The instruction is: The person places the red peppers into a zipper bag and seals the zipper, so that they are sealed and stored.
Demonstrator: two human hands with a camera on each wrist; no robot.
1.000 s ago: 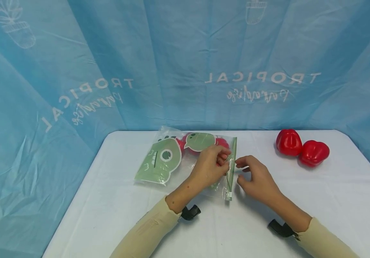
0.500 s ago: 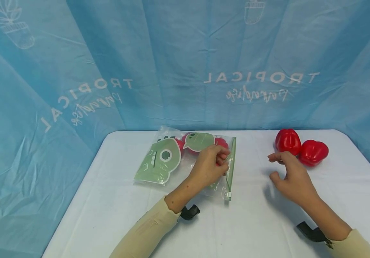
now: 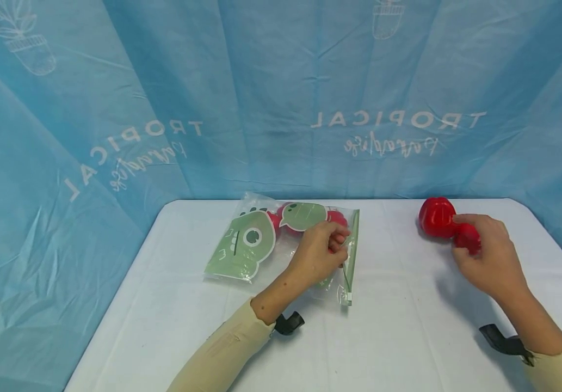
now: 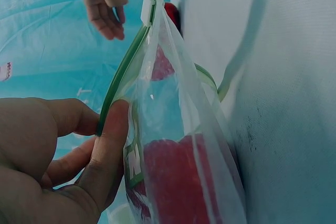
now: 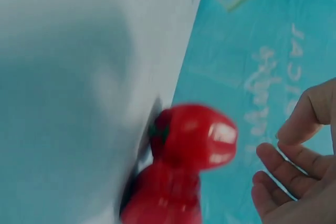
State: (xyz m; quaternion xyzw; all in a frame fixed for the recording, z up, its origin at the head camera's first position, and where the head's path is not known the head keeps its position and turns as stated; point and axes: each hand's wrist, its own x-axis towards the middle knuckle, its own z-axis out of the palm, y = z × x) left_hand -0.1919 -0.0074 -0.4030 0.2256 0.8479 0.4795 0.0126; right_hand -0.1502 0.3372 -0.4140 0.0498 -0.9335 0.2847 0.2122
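The left hand [image 3: 317,253] pinches the rim of a clear zip bag [image 3: 281,247] between its thumb and fingers, holding the green-edged mouth just beside its fingertips. In the left wrist view the two sides of the mouth stand parted, and a large pinkish-red item [image 4: 181,182] sits inside, to the far side of those fingers. The bag lies on the white worktop [image 3: 163,337], spreading under the left hand and out to its left, where a green cartoon face with one round eye [image 3: 246,242] is printed on the plastic. More pinkish red shows through the bag just beyond the left hand. The green zip strip [image 3: 353,245] runs past the fingertips on their right, with a white slider [image 3: 349,297] at the end nearer the person. Well apart to the right, the right hand [image 3: 488,253] hovers over one of two shiny red peppers, its fingers loosely curved and holding nothing; the right wrist view shows a gap between them and both peppers. The right pepper [image 3: 468,238] is partly covered by that hand, while the left pepper [image 3: 436,218] is just beyond its fingertips, against its neighbour. Both sleeves [image 3: 222,351] are beige. Beyond both hands hangs a blue curtain [image 3: 281,98] bearing pale, mirror-reversed lettering.
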